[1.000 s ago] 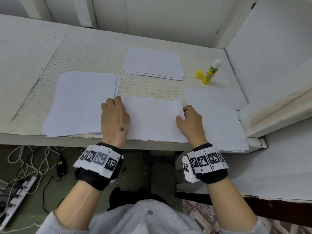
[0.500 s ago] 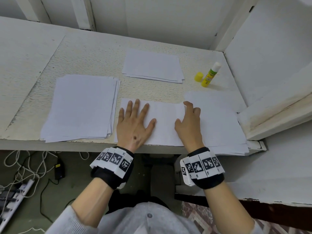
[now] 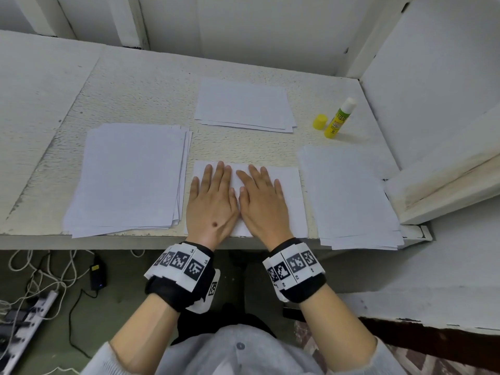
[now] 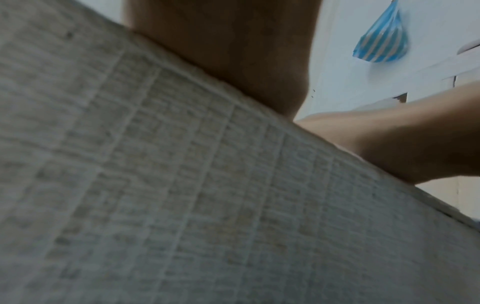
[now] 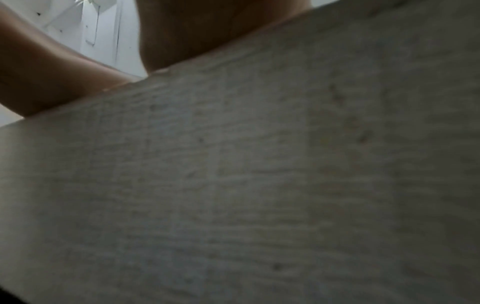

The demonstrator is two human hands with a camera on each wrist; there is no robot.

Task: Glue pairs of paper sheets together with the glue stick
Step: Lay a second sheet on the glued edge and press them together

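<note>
White paper sheets (image 3: 290, 201) lie at the table's front edge, between two stacks. My left hand (image 3: 212, 196) and right hand (image 3: 261, 198) lie flat on them side by side, fingers straight, pressing down. The yellow-green glue stick (image 3: 339, 119) stands uncapped at the far right, its yellow cap (image 3: 320, 121) beside it. Both wrist views are dim and blurred. They show only the table's front face (image 4: 182, 195) and the heels of the hands.
A tall stack of paper (image 3: 130, 177) lies to the left, another stack (image 3: 349, 196) to the right, a smaller pile (image 3: 243, 104) at the back centre. A white ledge (image 3: 443, 185) and wall close the right side. Cables (image 3: 40, 280) lie on the floor below.
Both hands let go of the sheet's side edges and came to the middle. They now lie flat together on the paper; the right hand uncurled its fingers.
</note>
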